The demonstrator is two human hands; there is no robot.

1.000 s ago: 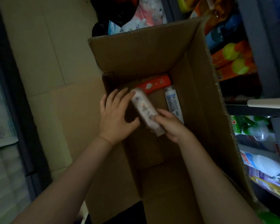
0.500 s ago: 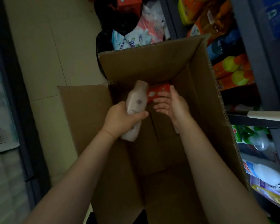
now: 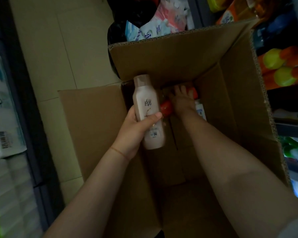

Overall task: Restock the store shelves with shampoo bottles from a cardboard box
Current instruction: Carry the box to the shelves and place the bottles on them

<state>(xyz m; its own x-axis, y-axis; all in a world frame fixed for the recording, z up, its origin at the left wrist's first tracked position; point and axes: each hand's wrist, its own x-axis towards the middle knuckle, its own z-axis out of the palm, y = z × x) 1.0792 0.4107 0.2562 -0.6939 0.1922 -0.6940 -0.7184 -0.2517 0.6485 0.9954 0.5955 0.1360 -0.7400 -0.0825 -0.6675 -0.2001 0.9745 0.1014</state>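
Left hand (image 3: 133,127) gripped the beige plastic shampoo bottle with a tan cap (image 3: 148,107), thumb curled across its front label, fingers wrapped behind. Bottle sat roughly upright, cap pointing away, held above the box's left inner edge. Right hand (image 3: 181,102) was down deep in the open brown cardboard box (image 3: 230,100), fingers draped over the red plastic bottle (image 3: 166,108) lying on the box floor; whether it actually clamped the bottle couldn't be told, fingertips hidden in shadow. A white bottle with blue label (image 3: 200,109) lay just beside the right wrist, also on the box floor. Left flap of the box folded out flat over the pale tiled floor (image 3: 50,48). Orange packages with yellow-green caps (image 3: 280,69) sat on the shelf to the right of the box. Pink-and-white packets (image 3: 162,26) were piled beyond the box's far flap.
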